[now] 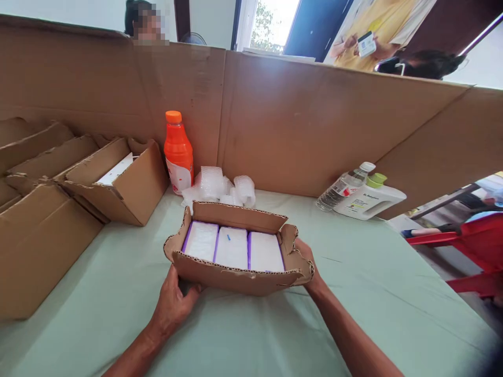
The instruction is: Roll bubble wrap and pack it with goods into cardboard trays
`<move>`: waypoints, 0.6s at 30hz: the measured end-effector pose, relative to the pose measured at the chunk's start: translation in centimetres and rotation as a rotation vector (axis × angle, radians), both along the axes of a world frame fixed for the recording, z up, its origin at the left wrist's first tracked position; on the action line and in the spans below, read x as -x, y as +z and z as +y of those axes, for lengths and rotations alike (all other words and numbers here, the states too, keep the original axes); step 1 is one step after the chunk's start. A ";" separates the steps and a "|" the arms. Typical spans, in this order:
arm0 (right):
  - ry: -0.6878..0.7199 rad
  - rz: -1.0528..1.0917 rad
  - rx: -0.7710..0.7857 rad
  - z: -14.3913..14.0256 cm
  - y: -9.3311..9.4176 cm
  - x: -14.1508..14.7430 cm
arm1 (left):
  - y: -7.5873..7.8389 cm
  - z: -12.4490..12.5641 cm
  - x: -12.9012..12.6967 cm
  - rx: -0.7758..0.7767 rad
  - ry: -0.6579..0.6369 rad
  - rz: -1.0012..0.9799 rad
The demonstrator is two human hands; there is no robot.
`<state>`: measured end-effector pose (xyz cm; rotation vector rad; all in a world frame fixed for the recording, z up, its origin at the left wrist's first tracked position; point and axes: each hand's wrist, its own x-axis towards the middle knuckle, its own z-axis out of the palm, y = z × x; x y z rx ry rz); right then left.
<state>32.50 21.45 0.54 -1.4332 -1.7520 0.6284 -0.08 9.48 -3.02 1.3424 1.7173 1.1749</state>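
Note:
Between my two hands is an open cardboard box [239,280] with torn, wavy edges. Three white blocks with purple sides, which look like packs of tissues [232,248], stand in a row inside it. My left hand [173,298] grips the box's near left corner, thumb along the front and the other fingers partly hidden under it. At the right end my right hand [308,262] holds the box, its fingers mostly hidden behind the cardboard. A small blue mark shows on the middle pack.
Several cardboard boxes [47,251] stand at the left. Behind are an orange bottle [178,152] and crumpled bubble wrap [212,180]. A clear water bottle [341,188] leans by a white jug [369,201]. A tall cardboard wall [294,120] borders the green-covered table [243,340]; people are beyond it.

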 end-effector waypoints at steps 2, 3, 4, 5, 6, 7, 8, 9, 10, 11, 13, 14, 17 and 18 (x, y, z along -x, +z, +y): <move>0.063 -0.127 -0.092 4.5 1.0 0.9 | -0.2 0.0 0.0 -0.019 0.007 0.000; 0.122 -0.233 -0.146 6.8 1.4 1.7 | -0.3 0.1 0.0 -0.030 0.011 -0.001; 0.191 -0.353 -0.186 9.0 1.7 2.7 | -0.4 0.2 0.0 -0.040 0.017 -0.002; 0.245 -0.452 -0.217 10.9 2.0 3.8 | -0.4 0.2 0.0 -0.046 0.020 -0.003; 0.274 -0.514 -0.236 12.5 2.2 4.7 | -0.5 0.3 0.0 -0.047 0.023 -0.004; 0.274 -0.540 -0.251 13.7 2.5 5.4 | -0.6 0.3 0.0 -0.049 0.027 -0.003; 0.245 -0.533 -0.268 14.3 2.7 5.8 | -0.6 0.4 0.0 -0.052 0.029 -0.001; 0.195 -0.505 -0.288 14.4 3.1 5.7 | -0.7 0.4 0.0 -0.057 0.029 0.001; 0.130 -0.477 -0.313 14.0 3.4 5.2 | -0.7 0.5 0.0 -0.059 0.026 0.005; 0.058 -0.439 -0.337 13.1 3.8 4.2 | -0.6 0.5 0.0 -0.060 0.020 0.008; -0.097 -0.289 -0.358 9.9 4.8 1.2 | -0.4 0.5 0.1 -0.053 0.006 0.009; -0.178 -0.167 -0.341 7.8 5.2 -0.5 | -0.3 0.5 0.2 -0.045 0.002 0.008; -0.360 0.250 -0.140 0.4 6.2 -5.1 | 0.2 0.2 0.5 -0.034 -0.010 0.011; -0.392 0.340 -0.049 -2.1 6.3 -6.3 | 0.4 0.2 0.7 -0.037 -0.018 0.014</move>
